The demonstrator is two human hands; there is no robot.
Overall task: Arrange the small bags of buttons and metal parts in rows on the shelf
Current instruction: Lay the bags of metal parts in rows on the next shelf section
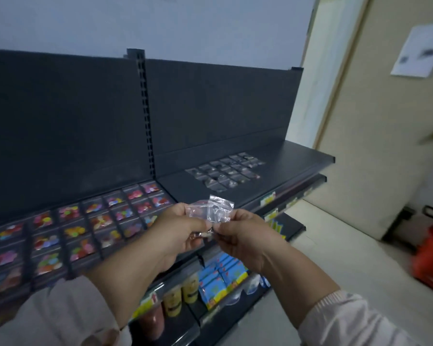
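Grip tight: left hand (pixel 178 229), right hand (pixel 239 234) pinch clear bags (pixel 219 208); button bags (pixel 85 228) left, metal-part bags (pixel 225 172) beyond.

Bare shelf (pixel 289 156) around metal-part bags (pixel 225 171); back panel (pixel 215 108) behind.

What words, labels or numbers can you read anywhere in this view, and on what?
No text is readable.
Paper sheet on the wall: dark print, too blurred.
Shelf-edge price tags: yellow and white, too blurred.
Blue packets on the lower shelf: print too small.
Yellow bottles: dark label, blurred.
Held clear bag: no print shows.
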